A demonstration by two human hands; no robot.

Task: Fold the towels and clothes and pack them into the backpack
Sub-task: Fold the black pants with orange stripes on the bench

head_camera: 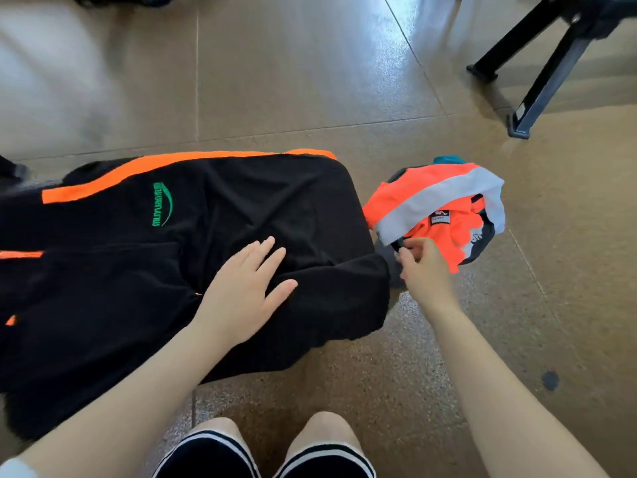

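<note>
Pressing black jacket (193,236): flat left hand (241,291); right hand (424,267) pinching.

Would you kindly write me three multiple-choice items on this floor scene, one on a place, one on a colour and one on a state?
1. Where does the orange and white garment lie relative to the black jacket?
A. on top of it
B. to its right on the floor
C. under it

2. What colour is the logo on the black jacket?
A. green
B. yellow
C. white

3. How is the left hand placed?
A. clenched in a fist
B. lifted clear of the cloth
C. flat on the jacket, fingers straight

Answers: 1 B, it sits beside the jacket's right edge, near the right hand. 2 A, the stitched lettering is green. 3 C, the palm presses the black cloth.
</note>
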